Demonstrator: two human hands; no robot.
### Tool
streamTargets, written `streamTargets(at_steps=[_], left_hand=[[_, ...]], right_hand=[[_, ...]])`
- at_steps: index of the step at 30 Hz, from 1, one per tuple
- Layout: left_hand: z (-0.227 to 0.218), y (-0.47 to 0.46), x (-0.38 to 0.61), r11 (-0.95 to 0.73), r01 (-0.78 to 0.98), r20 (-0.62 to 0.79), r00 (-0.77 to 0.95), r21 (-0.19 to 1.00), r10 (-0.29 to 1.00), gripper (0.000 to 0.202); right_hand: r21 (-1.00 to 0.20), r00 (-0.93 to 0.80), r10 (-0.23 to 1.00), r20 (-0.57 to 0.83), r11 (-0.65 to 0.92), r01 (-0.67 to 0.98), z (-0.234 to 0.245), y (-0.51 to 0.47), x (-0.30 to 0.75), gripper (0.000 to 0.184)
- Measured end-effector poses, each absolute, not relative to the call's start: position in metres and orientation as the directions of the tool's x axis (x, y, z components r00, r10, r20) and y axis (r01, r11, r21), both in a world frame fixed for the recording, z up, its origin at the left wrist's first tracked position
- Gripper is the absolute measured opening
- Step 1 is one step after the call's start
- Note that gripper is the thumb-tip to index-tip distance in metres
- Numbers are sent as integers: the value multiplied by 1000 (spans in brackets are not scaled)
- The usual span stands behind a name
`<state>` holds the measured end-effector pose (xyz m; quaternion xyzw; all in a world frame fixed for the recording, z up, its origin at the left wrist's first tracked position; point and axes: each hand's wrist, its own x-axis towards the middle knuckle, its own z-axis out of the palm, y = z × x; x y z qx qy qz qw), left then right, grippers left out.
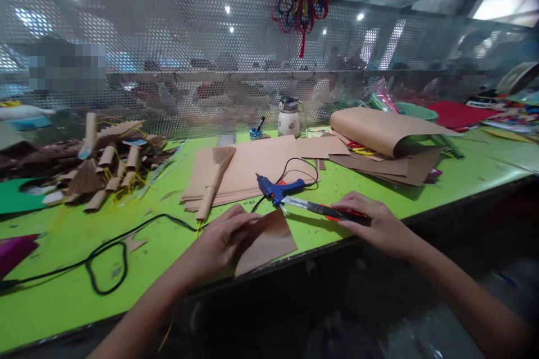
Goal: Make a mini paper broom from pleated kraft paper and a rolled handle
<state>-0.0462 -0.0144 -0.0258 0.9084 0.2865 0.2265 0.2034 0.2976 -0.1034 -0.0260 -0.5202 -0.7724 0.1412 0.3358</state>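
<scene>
My left hand (225, 238) is at the front edge of the table, its fingers closed on a folded piece of brown kraft paper (272, 244). In my right hand (370, 219) is a utility knife (314, 207) with a black and red handle, its long blade out and pointing left. Just beyond the blade lies a blue hot glue gun (280, 188), nozzle to the left, with a black cord. A pleated paper fan shape on a rolled paper tube (210, 190) rests across a stack of brown paper sheets (261, 160).
Brown paper tubes (113, 168) and yellow strings are heaped at left. The cord (126, 269) loops over the green table (168, 269). Behind stand a lidded bottle (288, 119) and a blue pot (255, 133). A large curled paper sheet (374, 126) lies right, before a perforated panel (189, 28).
</scene>
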Motion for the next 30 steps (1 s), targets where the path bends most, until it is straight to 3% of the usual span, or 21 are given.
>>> streamTargets(at_steps=[6,10,15,20,30], left_hand=[[-25,-14,-46,-733,433,294,716,525,633,28],[-29,-14,-43,-732,487,293,697,476,654,35],[-31,-18,-33,-804,482,315,748,348,584,34],[-33,-15,-28,-888,447,345,821,105,455,26],[-19,-22,-31,-896,397,186,882,198,432,31]], right_hand=[[-560,-438,870,227,484,672,-18,-98,282,26],[-538,-517,841,161,513,669,-12,-96,285,25],[-523,-533,832,157,528,669,-14,-103,293,25],[-491,-538,830,143,532,690,-17,-117,296,29],[-454,-608,771,188,617,642,-21,-108,285,30]])
